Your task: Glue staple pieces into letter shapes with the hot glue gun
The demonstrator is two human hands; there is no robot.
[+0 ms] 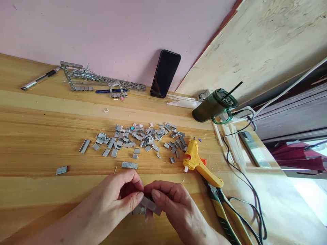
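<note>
My left hand (120, 197) and my right hand (171, 200) meet near the front edge of the wooden table (38, 136). Both pinch a small strip of metal staples (149, 204) between thumb and fingers. Another staple block (139, 210) sits just under the left fingers. Several loose staple strips (143, 137) lie scattered on the table beyond the hands. A short strip (129, 165) lies closest to the left hand.
A yellow glue gun (198, 163) with a black cord lies right of the hands, pliers (224, 217) beside it. A black phone (165, 73) leans on the pink wall. A green mug (214, 105), glue sticks (184, 101), a staple-and-wire frame (76, 80) and a pen (112, 91) stand farther back.
</note>
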